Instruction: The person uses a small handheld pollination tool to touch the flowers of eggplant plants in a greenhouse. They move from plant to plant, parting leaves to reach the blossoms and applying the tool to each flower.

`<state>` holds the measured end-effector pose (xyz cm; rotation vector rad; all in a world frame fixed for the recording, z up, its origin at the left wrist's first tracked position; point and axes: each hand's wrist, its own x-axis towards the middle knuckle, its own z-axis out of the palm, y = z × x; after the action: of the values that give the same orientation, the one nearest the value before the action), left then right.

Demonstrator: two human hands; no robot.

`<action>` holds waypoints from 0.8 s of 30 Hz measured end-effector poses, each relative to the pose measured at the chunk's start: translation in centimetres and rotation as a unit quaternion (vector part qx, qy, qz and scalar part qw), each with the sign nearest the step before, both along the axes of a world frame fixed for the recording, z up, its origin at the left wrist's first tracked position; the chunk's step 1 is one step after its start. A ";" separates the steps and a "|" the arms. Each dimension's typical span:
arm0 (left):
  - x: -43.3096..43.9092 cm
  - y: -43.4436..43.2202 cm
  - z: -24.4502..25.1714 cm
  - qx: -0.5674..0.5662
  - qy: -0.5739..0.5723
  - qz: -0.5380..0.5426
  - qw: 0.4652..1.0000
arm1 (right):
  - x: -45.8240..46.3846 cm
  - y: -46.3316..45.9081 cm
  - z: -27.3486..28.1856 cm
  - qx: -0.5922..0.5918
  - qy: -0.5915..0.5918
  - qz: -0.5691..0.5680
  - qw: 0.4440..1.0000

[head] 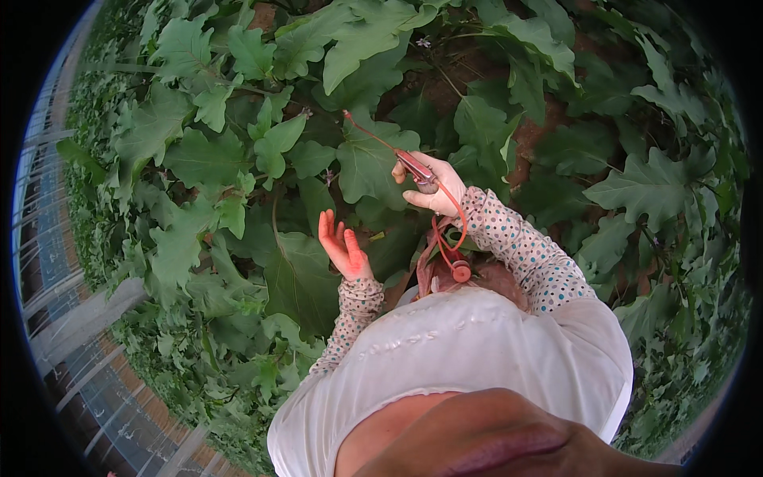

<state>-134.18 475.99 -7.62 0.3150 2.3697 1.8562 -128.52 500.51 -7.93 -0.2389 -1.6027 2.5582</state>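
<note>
My right hand (438,185) is closed around a small red handheld sprayer (417,169) with a thin wand that points up and left, its tip close to a leaf and a small flower. A red tube (463,220) loops from the back of the tool down to a round red fitting (461,272) at my waist, by a reddish bag whose contents I cannot make out. My left hand (346,245), lit red, is held up with fingers apart among the leaves, holding nothing. Beneath both hands spread broad lobed eggplant leaves (369,161).
Dense eggplant plants (185,155) surround me on all sides. A pale purple flower (423,42) shows near the top. Brown soil (530,143) appears between leaves. At the left edge run a pale beam (89,325) and thin bars of a structure.
</note>
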 end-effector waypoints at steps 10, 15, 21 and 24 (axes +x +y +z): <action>2.0 8.6 -0.6 -0.023 -0.036 -0.021 0.999 | -5.2 14.7 -17.3 0.158 -0.173 -0.189 0.954; 3.3 11.2 -0.5 -0.045 -0.034 -0.020 0.998 | -9.2 15.7 -21.6 0.141 -0.210 -0.187 0.949; 3.6 12.7 -1.1 -0.053 -0.043 -0.024 0.997 | -9.9 16.2 -21.1 0.150 -0.199 -0.196 0.948; 3.2 14.0 -1.4 -0.060 -0.040 -0.040 0.997 | -8.2 16.2 -19.7 0.126 -0.189 -0.213 0.950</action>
<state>-130.94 490.00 -9.01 0.3129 2.3645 1.6528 -136.73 516.68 -27.67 -0.9783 -1.7360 2.0414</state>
